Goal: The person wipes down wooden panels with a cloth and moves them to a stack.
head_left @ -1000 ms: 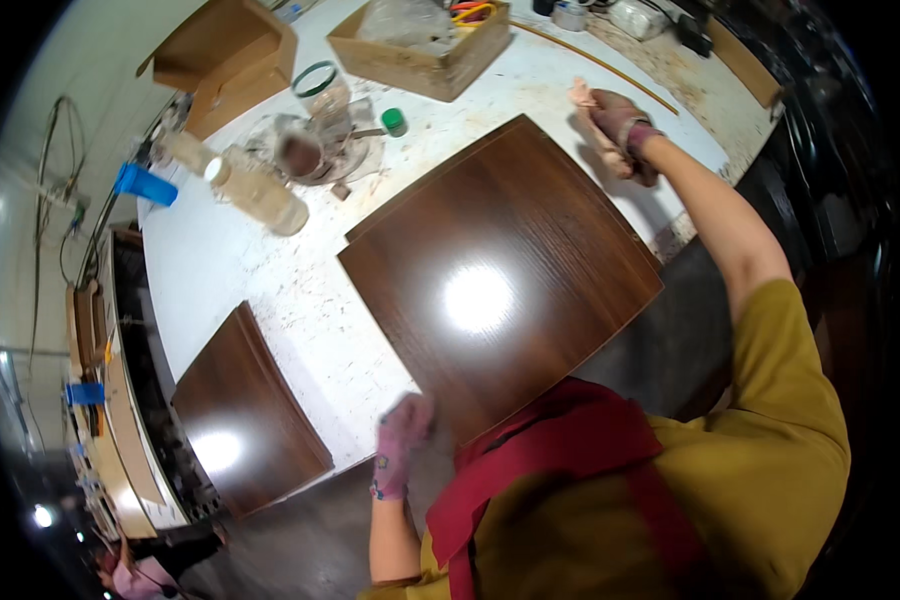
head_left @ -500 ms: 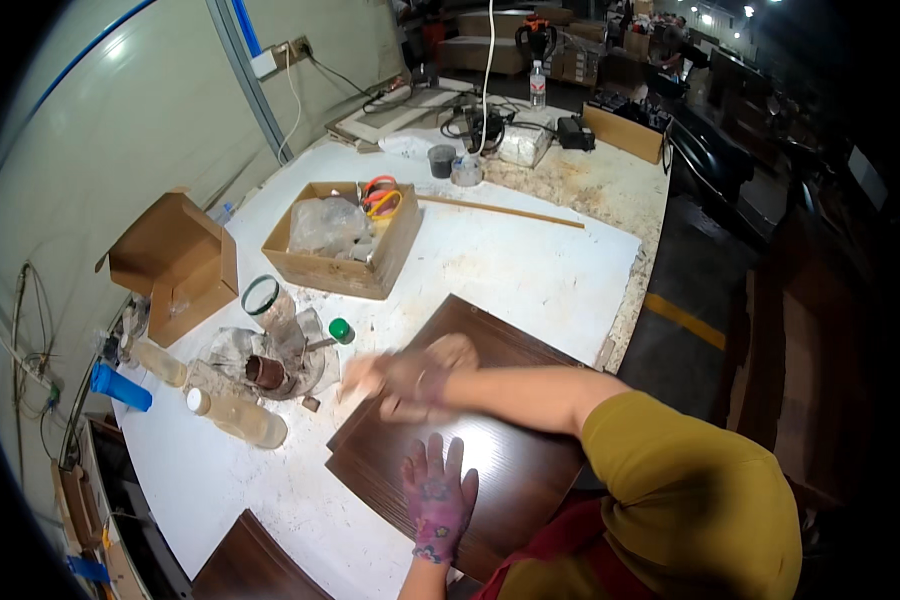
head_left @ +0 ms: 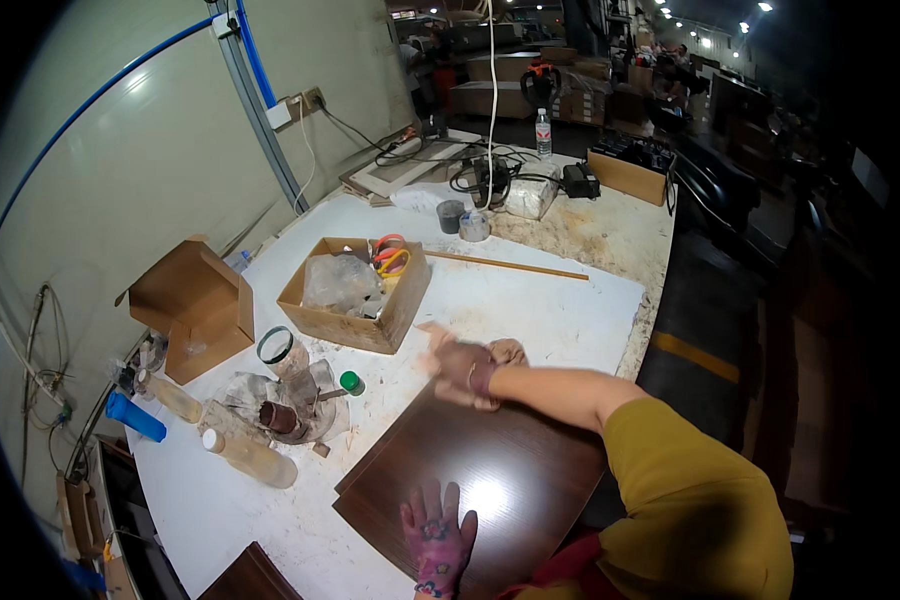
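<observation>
A dark brown wood-grain panel (head_left: 535, 465) lies on the white table in front of me, with the edge of another panel just showing under its left side. My left hand (head_left: 436, 535), in a purple flowered glove, rests flat on its near left part with the fingers spread. At the panel's far edge, my right hand (head_left: 462, 372) is closed on a crumpled beige cloth (head_left: 508, 352). Motion smears this hand, so its fingers are hard to make out.
An open carton with scissors (head_left: 360, 325) stands beyond the panel. Left of it are an empty-looking box (head_left: 200, 320), a glass jar (head_left: 282, 350), a green cap (head_left: 351, 382) and a plastic bottle (head_left: 250, 458). Another brown panel (head_left: 250, 578) lies near left.
My right hand has swept with the cloth away from me and to the right, from the panel's left side to its far edge. My left hand stays flat. The view has tilted up slightly.
</observation>
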The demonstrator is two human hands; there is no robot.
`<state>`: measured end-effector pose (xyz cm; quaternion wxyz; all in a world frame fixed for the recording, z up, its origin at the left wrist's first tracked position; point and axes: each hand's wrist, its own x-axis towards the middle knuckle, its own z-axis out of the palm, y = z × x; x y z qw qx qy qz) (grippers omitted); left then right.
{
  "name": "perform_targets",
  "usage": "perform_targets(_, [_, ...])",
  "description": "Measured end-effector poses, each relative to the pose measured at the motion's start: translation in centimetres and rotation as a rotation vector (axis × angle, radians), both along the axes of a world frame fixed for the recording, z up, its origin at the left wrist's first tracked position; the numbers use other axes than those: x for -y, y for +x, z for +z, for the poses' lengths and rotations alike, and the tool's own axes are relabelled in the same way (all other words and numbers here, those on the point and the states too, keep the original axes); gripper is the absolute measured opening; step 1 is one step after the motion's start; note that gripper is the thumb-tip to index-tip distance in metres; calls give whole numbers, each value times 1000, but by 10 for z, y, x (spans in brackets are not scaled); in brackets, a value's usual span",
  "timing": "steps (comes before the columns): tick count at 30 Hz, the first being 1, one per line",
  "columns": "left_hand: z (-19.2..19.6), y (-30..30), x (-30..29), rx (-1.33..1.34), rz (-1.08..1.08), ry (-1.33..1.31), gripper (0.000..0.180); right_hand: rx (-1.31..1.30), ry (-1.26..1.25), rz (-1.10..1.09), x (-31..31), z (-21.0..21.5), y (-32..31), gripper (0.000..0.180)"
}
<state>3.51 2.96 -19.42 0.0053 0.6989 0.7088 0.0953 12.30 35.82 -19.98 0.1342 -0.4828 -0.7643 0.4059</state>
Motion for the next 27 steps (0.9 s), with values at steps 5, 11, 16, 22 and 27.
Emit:
perform_targets(5, [-2, 4, 4, -45, 39, -27, 56, -282, -360, 283, 8, -14, 21, 35])
perform_targets(11, [1, -2, -15, 137, 14, 107, 57, 96, 173, 35, -11, 54, 133, 29])
perform_targets(16, [4, -28, -112, 102, 51, 254, 59, 104, 107, 79, 97, 77, 217, 22])
perform_targets(22, [-35, -53, -160, 44, 212, 82, 55, 295, 358, 673, 119, 32, 196, 17])
perform_targets(27, [-32, -50, -166, 27, 161, 92, 53, -15, 452, 176, 33, 30, 66, 19])
